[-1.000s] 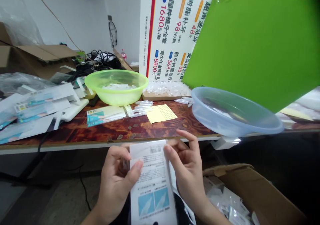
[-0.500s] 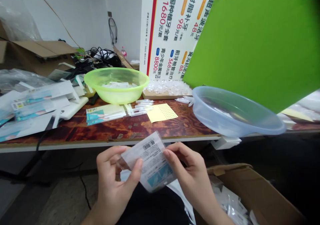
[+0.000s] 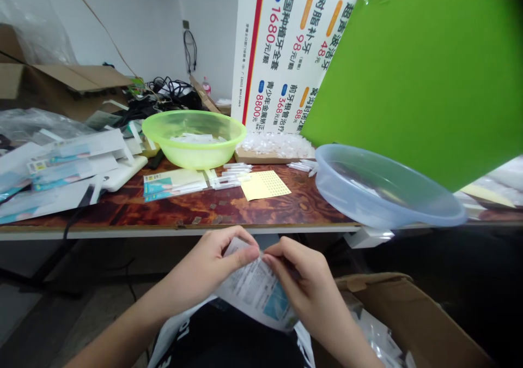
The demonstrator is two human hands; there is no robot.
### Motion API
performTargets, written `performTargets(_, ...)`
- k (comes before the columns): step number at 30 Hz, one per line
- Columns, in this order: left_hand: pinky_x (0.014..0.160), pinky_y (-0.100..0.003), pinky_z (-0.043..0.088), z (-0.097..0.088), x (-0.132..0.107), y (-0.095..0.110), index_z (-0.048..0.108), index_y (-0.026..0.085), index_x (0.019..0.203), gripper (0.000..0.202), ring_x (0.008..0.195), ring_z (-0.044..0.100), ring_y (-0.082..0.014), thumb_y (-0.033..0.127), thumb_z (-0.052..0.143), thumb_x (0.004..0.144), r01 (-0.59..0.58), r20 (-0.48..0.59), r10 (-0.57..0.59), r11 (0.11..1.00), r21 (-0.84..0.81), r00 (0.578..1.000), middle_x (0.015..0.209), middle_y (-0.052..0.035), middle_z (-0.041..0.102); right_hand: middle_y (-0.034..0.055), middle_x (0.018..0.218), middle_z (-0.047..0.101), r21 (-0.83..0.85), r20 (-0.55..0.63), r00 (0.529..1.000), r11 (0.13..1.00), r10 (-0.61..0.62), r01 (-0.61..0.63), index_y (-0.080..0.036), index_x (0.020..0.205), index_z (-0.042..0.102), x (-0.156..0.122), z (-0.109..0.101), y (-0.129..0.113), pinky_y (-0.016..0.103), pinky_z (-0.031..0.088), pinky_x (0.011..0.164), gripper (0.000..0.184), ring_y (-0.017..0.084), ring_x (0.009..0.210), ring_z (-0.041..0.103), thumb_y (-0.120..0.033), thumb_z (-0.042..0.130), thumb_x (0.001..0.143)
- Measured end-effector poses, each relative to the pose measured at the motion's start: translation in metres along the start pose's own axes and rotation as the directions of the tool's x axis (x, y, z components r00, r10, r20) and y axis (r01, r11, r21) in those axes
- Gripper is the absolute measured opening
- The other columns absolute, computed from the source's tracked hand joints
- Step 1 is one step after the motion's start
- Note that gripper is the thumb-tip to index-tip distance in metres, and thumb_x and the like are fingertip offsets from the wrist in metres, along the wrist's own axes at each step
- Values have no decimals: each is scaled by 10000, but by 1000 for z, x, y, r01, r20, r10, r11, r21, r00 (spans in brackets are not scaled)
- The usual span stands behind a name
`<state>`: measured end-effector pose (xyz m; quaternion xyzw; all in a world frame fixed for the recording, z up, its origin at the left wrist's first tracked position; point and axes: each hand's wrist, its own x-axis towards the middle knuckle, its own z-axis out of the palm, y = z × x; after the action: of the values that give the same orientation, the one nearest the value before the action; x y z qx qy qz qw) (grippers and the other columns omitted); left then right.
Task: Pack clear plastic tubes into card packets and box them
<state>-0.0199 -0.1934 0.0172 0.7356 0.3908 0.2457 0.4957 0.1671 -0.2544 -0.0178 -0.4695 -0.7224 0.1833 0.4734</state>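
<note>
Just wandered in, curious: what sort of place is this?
Probably a packing workroom for dental goods: a white dental price poster, a lime-green plastic basin holding small white packets, and an open cardboard box of more packets.

This was a cluttered packing workroom with plain white walls (image 3: 151, 24). A wood-patterned tabletop (image 3: 122, 215) carried a green plastic basin (image 3: 194, 158), a blue plastic basin (image 3: 388, 210), small printed packets (image 3: 73, 166) and tangled cables (image 3: 163, 92). Open cardboard boxes (image 3: 408, 313) sat close by, and a large sign (image 3: 286, 57) listed dental treatments and prices in Chinese.
</note>
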Motion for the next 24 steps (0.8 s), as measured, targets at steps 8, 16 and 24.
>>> performTargets(8,621,-243,398,24,8,-16,611,170,755,230,643,514,-142,389,650,815,6,-168,-46,973,-231,985,667,19,577,16,733,539,-101,1,999,994,-37,37,-177,816,554,-3,14,7,238,374,562,207,124,613,516,-178,435,986)
performTargets(16,568,-224,365,31,9,-23,581,173,671,312,595,482,-128,424,604,856,-71,-286,38,992,-106,957,612,25,562,0,676,544,0,0,999,999,49,-49,-196,741,507,-1,18,12,224,357,533,232,122,576,494,-209,461,968)
performTargets(24,481,-224,259,30,7,-31,467,174,550,556,498,328,-93,647,570,821,2,-320,-61,983,-181,946,515,49,376,5,656,558,65,41,990,989,131,-134,-189,735,546,-1,24,12,225,347,526,238,129,581,495,-244,488,959)
